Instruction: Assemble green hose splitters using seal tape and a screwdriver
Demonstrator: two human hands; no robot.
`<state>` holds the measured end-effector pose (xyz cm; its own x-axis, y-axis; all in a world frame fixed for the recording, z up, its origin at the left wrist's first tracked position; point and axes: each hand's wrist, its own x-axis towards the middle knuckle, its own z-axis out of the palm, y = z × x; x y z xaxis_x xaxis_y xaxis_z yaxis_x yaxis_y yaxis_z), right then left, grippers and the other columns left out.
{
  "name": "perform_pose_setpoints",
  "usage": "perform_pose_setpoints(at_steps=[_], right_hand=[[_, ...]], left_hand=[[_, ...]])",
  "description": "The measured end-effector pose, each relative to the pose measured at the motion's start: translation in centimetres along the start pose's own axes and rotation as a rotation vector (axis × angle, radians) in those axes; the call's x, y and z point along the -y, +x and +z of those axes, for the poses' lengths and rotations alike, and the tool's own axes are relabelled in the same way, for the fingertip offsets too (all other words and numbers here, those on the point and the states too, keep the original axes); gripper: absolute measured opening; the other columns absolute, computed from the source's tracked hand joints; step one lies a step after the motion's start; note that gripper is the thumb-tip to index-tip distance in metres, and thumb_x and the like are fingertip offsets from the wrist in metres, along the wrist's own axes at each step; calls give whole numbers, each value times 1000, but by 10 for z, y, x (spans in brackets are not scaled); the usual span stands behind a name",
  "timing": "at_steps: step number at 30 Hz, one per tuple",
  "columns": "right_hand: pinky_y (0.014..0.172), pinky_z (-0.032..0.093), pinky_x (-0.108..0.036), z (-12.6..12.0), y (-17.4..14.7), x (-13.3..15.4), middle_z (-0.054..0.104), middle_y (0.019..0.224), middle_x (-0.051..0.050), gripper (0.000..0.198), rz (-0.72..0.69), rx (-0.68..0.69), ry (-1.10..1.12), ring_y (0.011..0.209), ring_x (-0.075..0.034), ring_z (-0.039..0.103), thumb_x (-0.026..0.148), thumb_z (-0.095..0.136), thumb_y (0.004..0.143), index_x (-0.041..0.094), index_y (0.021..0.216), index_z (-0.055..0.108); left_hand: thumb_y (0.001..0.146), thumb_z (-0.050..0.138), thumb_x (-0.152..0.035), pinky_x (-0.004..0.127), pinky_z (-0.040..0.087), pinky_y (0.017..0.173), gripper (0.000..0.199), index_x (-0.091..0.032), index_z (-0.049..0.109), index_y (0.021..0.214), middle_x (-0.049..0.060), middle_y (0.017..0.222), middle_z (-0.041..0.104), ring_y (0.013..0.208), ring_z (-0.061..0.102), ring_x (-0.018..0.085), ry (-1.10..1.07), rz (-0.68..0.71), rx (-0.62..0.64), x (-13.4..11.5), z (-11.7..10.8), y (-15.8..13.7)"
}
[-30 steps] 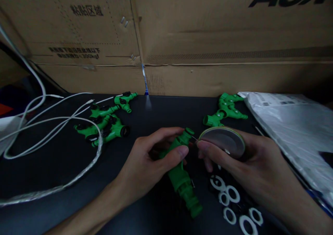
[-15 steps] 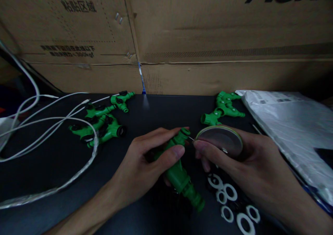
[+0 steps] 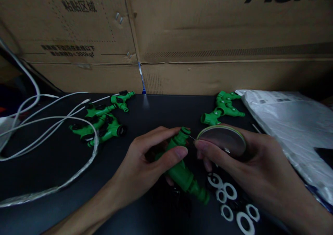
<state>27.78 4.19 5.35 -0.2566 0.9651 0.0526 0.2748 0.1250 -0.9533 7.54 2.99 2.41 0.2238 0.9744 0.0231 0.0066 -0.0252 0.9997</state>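
Observation:
My left hand (image 3: 153, 155) is wrapped round a green plastic hose splitter (image 3: 182, 176), which slants with its ringed upper end beyond my thumb and its lower barb toward the right. My right hand (image 3: 249, 162) grips a round, shallow, greyish disc-like container (image 3: 223, 139) with a yellow-green rim; its contents are unclear. From the pinched thumb and finger of that hand, a thin metal pick (image 3: 191, 137) reaches to the splitter's upper end. Whether its tip touches is hard to tell. Several white ring washers (image 3: 230, 191) lie below my right hand.
Green splitters with black valves (image 3: 104, 127) lie at the left, near looping white cables (image 3: 65, 118). More green splitter bodies (image 3: 225, 105) sit at the back right, beside a white plastic bag (image 3: 291, 120). A large cardboard box (image 3: 166, 30) stands behind the black table (image 3: 166, 106).
The splitter's lower end has swung slightly right and up in my left hand. My right hand and the round container have shifted a little to the right.

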Motion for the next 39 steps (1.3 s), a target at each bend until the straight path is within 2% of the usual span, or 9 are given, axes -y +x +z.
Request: perform_pose_setpoints(at_steps=[6,16,22,25,29,39], right_hand=[[50,45,-25,3,2,1,65,57,1,32,5,-1,-10,54,-14,57,48,79,83,26,63,69],[47,43,-23,4,2,2,63,56,1,32,23,-14,15,53,-14,54,49,82,80,26,62,69],[45,42,-22,5,3,7,61,54,1,34,38,-2,53,52,-13,51,48,85,76,25,58,68],[45,43,-20,5,3,5,63,55,1,33,34,-16,48,52,-13,53,48,86,75,26,59,68],[47,46,-18,4,1,4,65,57,2,29,-5,-23,27,54,-12,56,46,84,78,26,63,71],[53,47,-9,5,-1,2,66,61,8,22,-161,-13,-94,56,-7,59,29,71,92,25,71,69]], left_hand=[[85,78,-34,18,60,50,26,-21,81,107,3,88,68,66,68,14,79,60,-63,-1,1,0],[85,81,-36,21,63,43,32,-21,78,113,2,92,62,67,68,15,-81,-15,-22,3,2,-1],[86,81,-32,21,66,46,35,-31,78,120,2,98,62,74,70,16,-69,6,-2,5,0,-2],[93,74,-32,19,67,50,34,-38,74,127,2,104,63,78,70,14,-38,59,27,6,-2,-3],[100,64,-34,18,67,52,29,-37,75,126,3,106,64,78,70,14,-34,83,30,8,-2,-5],[96,70,-33,17,65,50,20,-30,83,110,2,101,65,72,68,12,-46,25,10,1,2,-7]])
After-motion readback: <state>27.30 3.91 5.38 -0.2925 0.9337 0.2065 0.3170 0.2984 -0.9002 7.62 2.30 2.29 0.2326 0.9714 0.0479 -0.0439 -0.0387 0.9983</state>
